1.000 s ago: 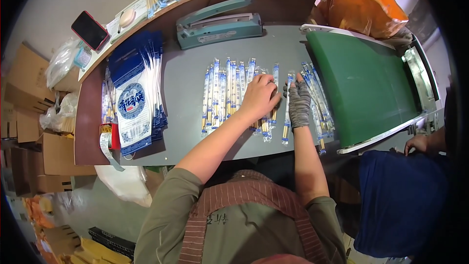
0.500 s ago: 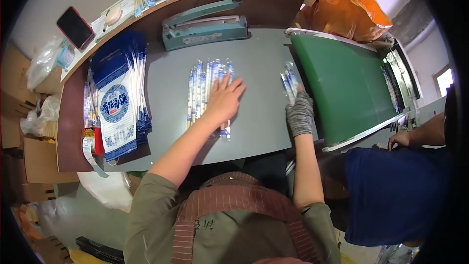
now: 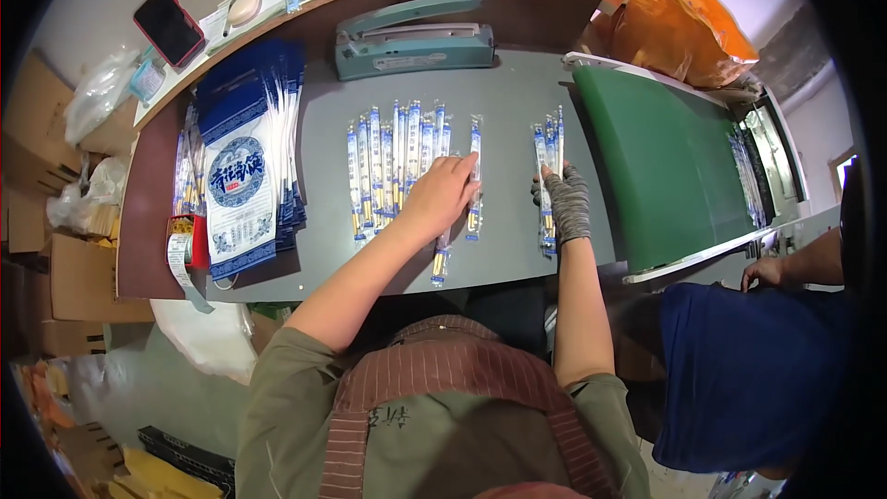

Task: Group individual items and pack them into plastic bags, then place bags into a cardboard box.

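Grey tabletop (image 3: 506,120): teal sealer (image 3: 416,54) far side, blue-white bags (image 3: 242,199) left, green conveyor (image 3: 674,166) right. Row of clear stick pkts (image 3: 376,171) mid-table, under & left of L hand (image 3: 443,192). L hand bare, palm down, fingers part-bent, tips at single pkt (image 3: 475,205); can't tell if gripping, palm hides it. R hand (image 3: 565,201), w/ grey fingerless glove (image 3: 574,212), curled round small pkt bunch (image 3: 549,141) nr conveyor.

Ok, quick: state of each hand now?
Left hand: open, fingers at one wrapped packet.
Right hand: closed on a small packet bunch.
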### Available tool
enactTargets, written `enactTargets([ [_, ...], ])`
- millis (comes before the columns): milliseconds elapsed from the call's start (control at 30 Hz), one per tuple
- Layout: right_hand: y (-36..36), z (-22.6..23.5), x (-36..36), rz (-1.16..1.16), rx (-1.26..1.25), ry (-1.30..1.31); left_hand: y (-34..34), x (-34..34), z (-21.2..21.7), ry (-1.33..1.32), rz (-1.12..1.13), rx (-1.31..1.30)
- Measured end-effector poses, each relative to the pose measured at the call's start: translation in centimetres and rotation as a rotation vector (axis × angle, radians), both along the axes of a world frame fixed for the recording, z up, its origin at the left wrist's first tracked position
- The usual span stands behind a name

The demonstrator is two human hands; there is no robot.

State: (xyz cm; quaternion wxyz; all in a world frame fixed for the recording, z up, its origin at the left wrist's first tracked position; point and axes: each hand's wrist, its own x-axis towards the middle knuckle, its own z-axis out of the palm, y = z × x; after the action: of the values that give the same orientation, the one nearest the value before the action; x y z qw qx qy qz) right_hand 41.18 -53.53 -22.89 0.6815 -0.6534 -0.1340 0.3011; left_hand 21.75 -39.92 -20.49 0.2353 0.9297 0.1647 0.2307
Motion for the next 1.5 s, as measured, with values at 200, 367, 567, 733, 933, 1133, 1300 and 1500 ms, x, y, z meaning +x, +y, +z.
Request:
enactTargets([
  [200,-0.4,0.5,0.1,-0.015,0.009,-0.007,-1.1,0.2,0.4,0.049,-0.131,0.33],
  [367,-1.1,2.3,-0.2,0.008,-0.109,0.029,0.3,0.1,0.7,0.088,0.015,0.33],
  [567,-1.2,2.8,-0.3,0.077,-0.064,0.033,-0.9,0.7,0.8,0.153,-0.013,0.27],
  [733,-0.9,2.1,0.0,0.07,-0.154,-0.106,-3.2,3.0,0.7,-0.045,-0.119,0.242],
  [933,-1.3,0.9,0.9,0.057,-0.091,-0.005,-5.4,5.0,0.8,-0.092,-0.248,0.24],
  [1133,-0.9,1.7,0.6,0.044,-0.097,0.031,-5.3,5.0,0.7,-0.082,-0.24,0.23],
  [1300,-1.2,1.2,0.6,0.051,-0.06,-0.011,-5.5,5.1,0.7,-0.081,-0.238,0.247],
  [1500,-1.3,0.6,0.5,0.079,-0.157,-0.114,-4.5,3.6,1.1,-0.075,-0.178,0.272],
])
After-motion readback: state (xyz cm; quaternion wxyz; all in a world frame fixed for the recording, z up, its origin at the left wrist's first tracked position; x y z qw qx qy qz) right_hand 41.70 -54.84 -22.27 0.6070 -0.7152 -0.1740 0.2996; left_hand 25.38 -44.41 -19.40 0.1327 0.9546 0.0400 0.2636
